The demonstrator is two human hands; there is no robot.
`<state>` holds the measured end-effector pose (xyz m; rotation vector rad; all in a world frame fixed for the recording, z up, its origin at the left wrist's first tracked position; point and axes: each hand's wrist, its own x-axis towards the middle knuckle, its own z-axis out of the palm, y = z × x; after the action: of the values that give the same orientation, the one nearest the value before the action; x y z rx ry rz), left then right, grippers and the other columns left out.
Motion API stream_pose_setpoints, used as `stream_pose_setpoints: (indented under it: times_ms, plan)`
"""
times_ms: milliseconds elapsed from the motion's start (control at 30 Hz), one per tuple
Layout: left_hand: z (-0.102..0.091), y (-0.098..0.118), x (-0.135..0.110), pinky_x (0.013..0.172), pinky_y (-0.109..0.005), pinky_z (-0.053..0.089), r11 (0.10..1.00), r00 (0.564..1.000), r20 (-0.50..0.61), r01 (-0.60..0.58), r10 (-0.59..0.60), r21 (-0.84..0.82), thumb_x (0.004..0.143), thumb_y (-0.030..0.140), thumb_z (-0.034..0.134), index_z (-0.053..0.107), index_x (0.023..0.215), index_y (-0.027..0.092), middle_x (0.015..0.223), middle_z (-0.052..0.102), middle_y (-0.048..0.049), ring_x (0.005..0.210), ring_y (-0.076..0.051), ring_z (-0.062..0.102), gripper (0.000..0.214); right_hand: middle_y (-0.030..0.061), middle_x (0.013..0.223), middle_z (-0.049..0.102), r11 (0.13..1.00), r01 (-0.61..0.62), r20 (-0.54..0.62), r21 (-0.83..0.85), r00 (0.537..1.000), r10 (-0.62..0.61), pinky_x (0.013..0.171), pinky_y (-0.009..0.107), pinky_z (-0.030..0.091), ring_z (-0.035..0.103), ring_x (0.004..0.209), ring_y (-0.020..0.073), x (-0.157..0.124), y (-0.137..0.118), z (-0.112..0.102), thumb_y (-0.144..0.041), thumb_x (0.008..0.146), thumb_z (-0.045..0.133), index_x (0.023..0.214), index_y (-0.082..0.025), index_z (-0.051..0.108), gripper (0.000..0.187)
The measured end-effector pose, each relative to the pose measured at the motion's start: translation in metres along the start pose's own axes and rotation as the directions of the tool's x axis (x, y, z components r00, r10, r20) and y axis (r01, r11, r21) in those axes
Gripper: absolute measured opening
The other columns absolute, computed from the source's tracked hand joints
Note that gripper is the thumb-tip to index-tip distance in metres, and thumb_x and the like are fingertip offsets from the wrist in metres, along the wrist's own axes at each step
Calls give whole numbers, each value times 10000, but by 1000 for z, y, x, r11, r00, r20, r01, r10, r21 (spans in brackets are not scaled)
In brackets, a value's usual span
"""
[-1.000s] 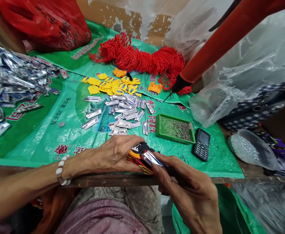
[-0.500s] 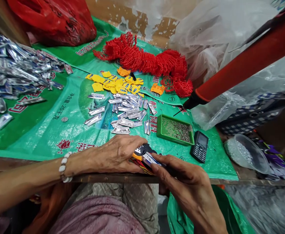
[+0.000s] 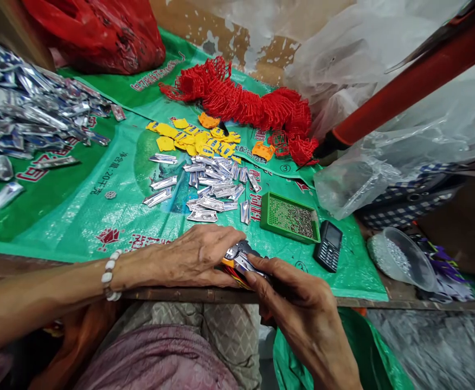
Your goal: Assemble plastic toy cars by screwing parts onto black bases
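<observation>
At the table's front edge my left hand (image 3: 197,254) is closed around a small plastic assembly (image 3: 228,263) with black, orange, red and yellow parts. My right hand (image 3: 298,303) pinches a shiny silver piece (image 3: 244,264) between thumb and fingers, against the black part of that assembly. The fingers cover much of both things, so I cannot tell whether the two are joined. Just beyond my hands lie several loose silver pieces (image 3: 211,189), and behind those are flat yellow pieces (image 3: 197,141).
A green tray (image 3: 270,213) of tiny metal parts sits beside a black keypad phone (image 3: 329,246). A red netlike bundle (image 3: 245,103) lies farther back, with a large silver heap (image 3: 26,108) at left. An orange-red shaft (image 3: 404,81) slants in from the right, above a clear bowl (image 3: 420,271).
The camera view has shifted slightly. My hands keep nearly the same grip, and the silver piece stays against the assembly with a small change in its tilt.
</observation>
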<state>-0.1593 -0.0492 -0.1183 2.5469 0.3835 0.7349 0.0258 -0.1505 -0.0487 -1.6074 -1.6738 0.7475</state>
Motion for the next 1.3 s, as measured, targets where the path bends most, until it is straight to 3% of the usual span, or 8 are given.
stream_pose_setpoints:
  times_ms: [133,267,400,533,700,800,967,1300]
  plan:
    - [-11,8,-2,998,-356,504,999,998,-46,-39,41,36,1017,457,498,417,1369,97,1266,625,-199,1193,-278,618,510,48,835,702,959,117,-96,-259,985,-146,566,233,514,685,704,155,-9,2,9,-214,948,580,1085,-220,728,202]
    - [-14,12,6,877,-339,556,1000,1000,-18,-7,7,2,1025,489,455,534,1220,111,1132,681,-164,1013,-254,686,433,85,988,679,744,146,-104,-652,955,-278,483,241,437,630,712,157,-15,3,13,-275,957,571,1185,-251,694,260]
    - [-10,11,11,884,-346,557,997,998,6,67,-67,-37,998,524,501,584,1175,134,1097,691,-140,991,-250,686,436,107,1035,663,619,186,-97,-764,914,-394,597,291,471,557,839,217,-10,5,13,-274,928,618,1110,-252,724,212]
    - [-10,9,7,901,-346,561,994,997,-26,74,-76,-77,1000,526,497,576,1196,156,1072,699,-113,986,-237,694,425,100,990,657,761,255,-161,-597,891,-425,719,332,516,556,870,204,-6,13,14,-159,897,652,1118,-205,721,235]
    - [-10,6,2,1012,-372,517,994,997,-50,53,-58,-93,976,504,559,475,1370,162,1256,657,-153,1177,-266,638,528,50,972,665,922,232,-256,-310,914,-316,775,355,538,622,911,196,-8,28,19,-154,879,687,1171,-300,706,327]
    - [-13,9,10,923,-349,540,957,970,69,241,-233,-162,984,447,534,544,1298,176,1179,695,-103,1057,-240,682,416,37,977,690,937,240,-323,-254,892,-316,815,371,525,636,923,197,-7,35,24,-174,859,723,1235,-315,673,405]
    - [-19,16,28,567,-241,449,836,875,158,483,-457,-260,911,429,600,659,1024,186,721,662,29,601,-144,600,274,23,960,727,952,264,-358,-157,883,-304,843,379,518,640,913,192,-7,38,26,-144,826,754,1380,-319,560,612]
    - [-24,16,35,641,-268,488,798,832,197,554,-519,-237,860,499,606,684,1126,175,904,753,-34,757,-193,664,427,51,1068,702,928,11,-376,372,916,140,847,277,572,675,1031,175,-17,38,24,-207,805,767,978,-283,772,189]
